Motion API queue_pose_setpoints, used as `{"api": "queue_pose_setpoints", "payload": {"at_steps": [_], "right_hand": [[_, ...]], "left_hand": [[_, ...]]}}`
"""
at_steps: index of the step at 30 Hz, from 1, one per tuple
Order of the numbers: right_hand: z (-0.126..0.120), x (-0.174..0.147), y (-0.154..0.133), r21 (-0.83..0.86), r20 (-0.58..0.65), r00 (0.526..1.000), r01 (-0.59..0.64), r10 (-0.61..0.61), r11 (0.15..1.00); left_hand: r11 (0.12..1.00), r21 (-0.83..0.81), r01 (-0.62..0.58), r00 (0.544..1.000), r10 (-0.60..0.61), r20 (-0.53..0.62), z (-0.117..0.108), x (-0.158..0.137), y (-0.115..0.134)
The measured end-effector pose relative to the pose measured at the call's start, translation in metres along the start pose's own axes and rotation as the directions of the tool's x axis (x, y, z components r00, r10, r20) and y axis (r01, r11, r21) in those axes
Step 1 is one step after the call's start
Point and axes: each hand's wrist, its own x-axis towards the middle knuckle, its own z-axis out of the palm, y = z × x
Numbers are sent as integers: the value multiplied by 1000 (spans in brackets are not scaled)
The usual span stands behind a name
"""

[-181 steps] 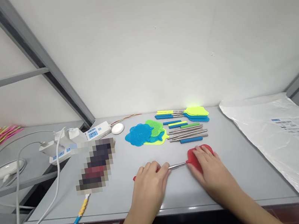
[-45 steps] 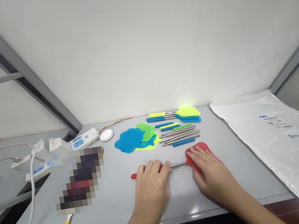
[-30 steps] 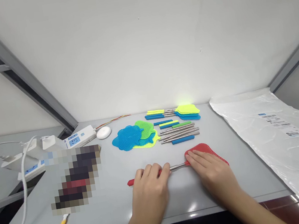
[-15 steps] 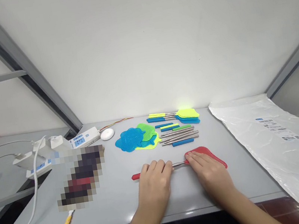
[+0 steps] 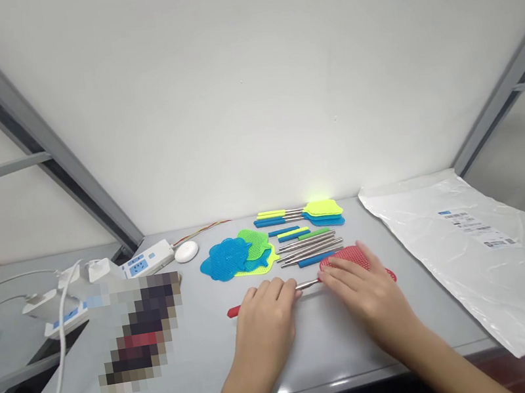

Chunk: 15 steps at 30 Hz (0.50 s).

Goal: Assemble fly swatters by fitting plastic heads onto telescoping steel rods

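Note:
A red fly swatter lies across the front of the table, its perforated head to the right and its red grip at the left. My left hand is closed around its handle, and a stretch of metal rod shows just right of the fingers. Over the swatter's head rests my right hand, fingers outstretched and spread, hiding part of the mesh. Behind are several metal rods, loose blue, yellow and green grips, and loose blue, green and yellow swatter heads.
Yellow and blue swatters with rods fitted lie stacked by the wall. A white plastic bag covers the right side. On the left are a power strip with cables, a white round device and a pixelated object.
My right hand's fingers have spread and lifted somewhat on the swatter's head. The left hand keeps hold of the handle. The view has shifted slightly.

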Motion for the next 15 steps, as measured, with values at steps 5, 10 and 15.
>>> {"api": "queue_pose_setpoints", "payload": {"at_steps": [5, 10, 15], "right_hand": [[-20, 0, -5, -27, -307, 924, -250, 230, 968], [3, -13, -22, 415, -80, 927, -303, 366, 858], [26, -11, -49, 717, 395, 854, -517, 338, 468]], "left_hand": [[863, -430, 266, 964, -236, 124, -17, 3, -2], [89, -904, 417, 879, -291, 377, -13, 9, 18], [-464, -809, 361, 727, -404, 556, 6, 12, 45]]}}
